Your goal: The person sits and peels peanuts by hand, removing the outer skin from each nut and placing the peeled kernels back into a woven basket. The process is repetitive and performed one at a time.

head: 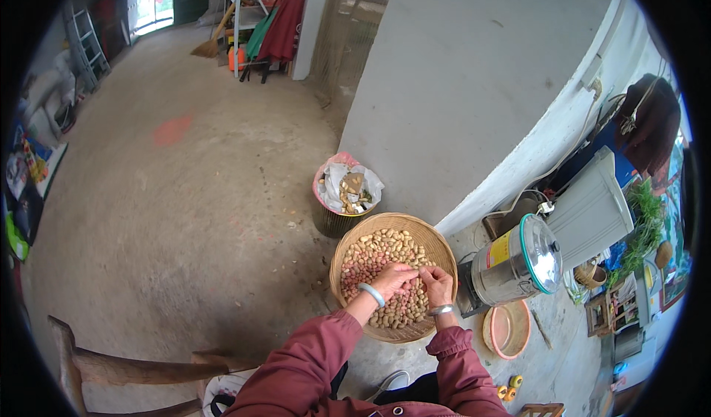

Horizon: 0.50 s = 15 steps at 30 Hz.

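Note:
A round woven basket (pixel 449 250) stands before me, holding unshelled peanuts (pixel 391 242) around the back, right and front, and shelled pinkish-red peanut kernels (pixel 353 275) at the left and middle. My left hand (pixel 393 280), with a pale bangle at the wrist, is over the basket, its fingertips pinched together. My right hand (pixel 437 286), with a silver-coloured bangle, meets it fingertip to fingertip. A small thing, seemingly a peanut, is between the fingertips of both hands; the fingers mostly hide it.
Behind the basket stands a lined waste bin (pixel 319 189) with shells and plastic. To the right are a steel pot with a glass lid (pixel 508 264), a pink plastic basin (pixel 526 328) and persimmons (pixel 509 393). A wooden bench (pixel 139 368) is at lower left, a grey wall (pixel 444 83) ahead.

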### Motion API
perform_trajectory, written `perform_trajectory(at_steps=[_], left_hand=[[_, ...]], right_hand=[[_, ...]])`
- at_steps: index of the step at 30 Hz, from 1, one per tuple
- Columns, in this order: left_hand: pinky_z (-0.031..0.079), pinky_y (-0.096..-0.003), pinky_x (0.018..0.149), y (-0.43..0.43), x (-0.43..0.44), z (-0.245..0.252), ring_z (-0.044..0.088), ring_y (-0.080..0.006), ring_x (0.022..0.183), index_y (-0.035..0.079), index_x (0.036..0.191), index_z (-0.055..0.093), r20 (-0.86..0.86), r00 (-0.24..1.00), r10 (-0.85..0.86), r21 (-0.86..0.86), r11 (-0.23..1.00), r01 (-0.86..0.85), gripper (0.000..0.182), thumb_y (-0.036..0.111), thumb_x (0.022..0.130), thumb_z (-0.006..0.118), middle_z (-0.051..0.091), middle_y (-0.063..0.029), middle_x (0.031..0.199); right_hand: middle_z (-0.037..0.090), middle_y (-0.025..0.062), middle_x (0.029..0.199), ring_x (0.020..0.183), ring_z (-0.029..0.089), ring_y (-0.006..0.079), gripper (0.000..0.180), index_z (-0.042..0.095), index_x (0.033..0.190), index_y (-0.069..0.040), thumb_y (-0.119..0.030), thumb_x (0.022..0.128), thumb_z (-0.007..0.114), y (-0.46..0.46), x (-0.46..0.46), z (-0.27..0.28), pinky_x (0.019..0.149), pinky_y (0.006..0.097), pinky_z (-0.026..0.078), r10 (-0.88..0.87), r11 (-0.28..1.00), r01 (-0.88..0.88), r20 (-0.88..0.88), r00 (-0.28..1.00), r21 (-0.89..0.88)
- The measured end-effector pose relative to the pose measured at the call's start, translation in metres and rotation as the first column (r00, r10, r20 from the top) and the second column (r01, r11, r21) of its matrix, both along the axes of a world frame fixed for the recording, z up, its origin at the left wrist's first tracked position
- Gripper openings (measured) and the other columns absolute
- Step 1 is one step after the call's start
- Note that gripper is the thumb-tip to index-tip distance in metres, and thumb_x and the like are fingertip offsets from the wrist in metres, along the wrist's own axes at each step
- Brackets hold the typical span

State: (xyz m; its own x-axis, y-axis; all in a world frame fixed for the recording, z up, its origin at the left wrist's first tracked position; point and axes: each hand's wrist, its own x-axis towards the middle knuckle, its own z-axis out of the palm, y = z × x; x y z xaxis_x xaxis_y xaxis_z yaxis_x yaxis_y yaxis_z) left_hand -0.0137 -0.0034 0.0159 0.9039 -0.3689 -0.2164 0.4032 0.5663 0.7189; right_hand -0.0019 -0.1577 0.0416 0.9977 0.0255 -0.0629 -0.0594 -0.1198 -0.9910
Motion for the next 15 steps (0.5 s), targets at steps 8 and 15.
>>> perform_trajectory(at_steps=[8,15], left_hand=[[0.034,-0.0178,0.045,-0.007,0.001,-0.005,0.049,-0.0045,0.059,0.008,0.086,0.062,0.043,0.999,0.032,0.093,0.995,-0.036,0.015,0.02,0.095,0.059,0.055,0.003,0.072],[0.035,-0.0178,0.046,-0.01,0.001,-0.008,0.05,-0.0044,0.06,0.008,0.091,0.062,0.02,0.999,0.039,0.085,0.996,-0.041,0.012,0.019,0.095,0.059,0.056,0.002,0.073]], right_hand=[[0.063,0.0021,0.075,0.072,0.055,0.0104,0.009,0.065,0.082,0.001,-0.008,0.082,0.068,-0.001,0.004,0.002,0.067,0.0265,0.046,-0.049,0.974,0.068,0.09,0.995,-0.218],[0.06,0.001,0.072,0.069,0.053,0.0105,0.021,0.066,0.082,0.003,-0.018,0.085,0.068,-0.008,0.007,-0.002,0.064,0.0268,0.044,0.032,0.982,-0.007,0.129,0.991,-0.19]])
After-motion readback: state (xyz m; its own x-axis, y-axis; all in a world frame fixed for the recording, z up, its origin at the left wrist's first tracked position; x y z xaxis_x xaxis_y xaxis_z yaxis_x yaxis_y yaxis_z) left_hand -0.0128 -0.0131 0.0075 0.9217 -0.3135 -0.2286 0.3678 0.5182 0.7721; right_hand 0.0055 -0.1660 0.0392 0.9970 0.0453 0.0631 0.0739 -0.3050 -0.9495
